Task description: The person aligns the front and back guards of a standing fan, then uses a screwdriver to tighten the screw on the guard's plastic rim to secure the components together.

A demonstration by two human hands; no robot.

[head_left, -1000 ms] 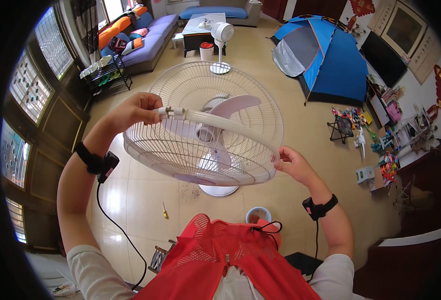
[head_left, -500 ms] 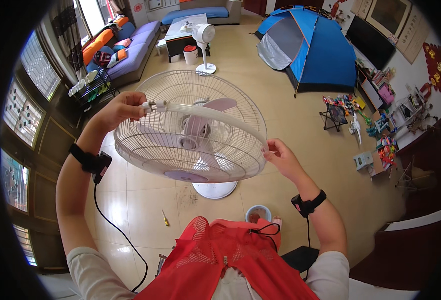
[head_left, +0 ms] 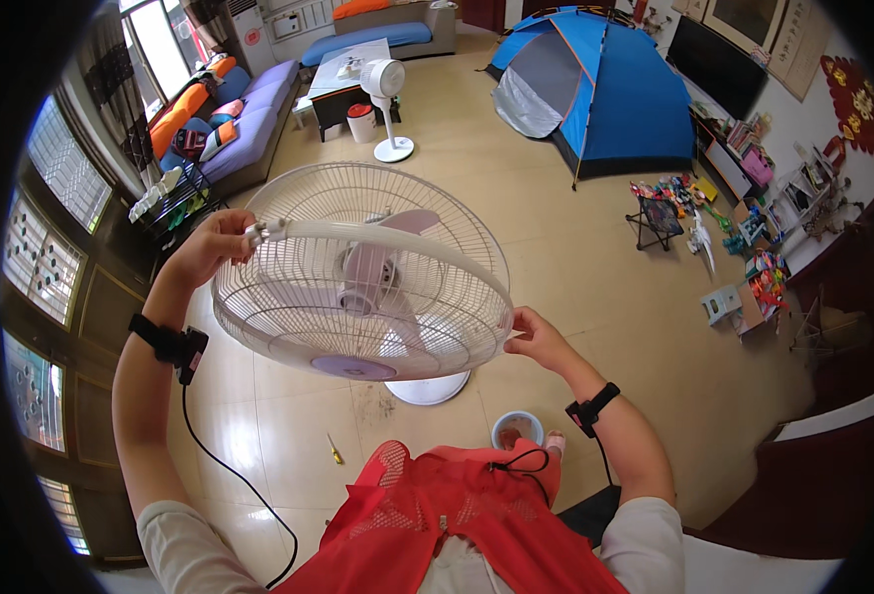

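Shifted lower & left in view vs. prev. frame: cage (head_left: 355, 367), L hand (head_left: 217, 246) & R hand (head_left: 536, 337), partly by view tilt; clip (head_left: 264, 230) of white band (head_left: 387, 236) is pinched by L hand, band's right side by R hand; fan (head_left: 362, 284) is stood on floor (head_left: 565, 267), ahead; step is judged as band fitting or removal (can't tell which); level two-handed hold is prob. called for next.

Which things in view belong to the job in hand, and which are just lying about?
Job, probably:
large fan
its white rim ring, between left hand and right hand
perhaps the screwdriver

Lying about:
smaller fan
blue tent
folding stool
toys
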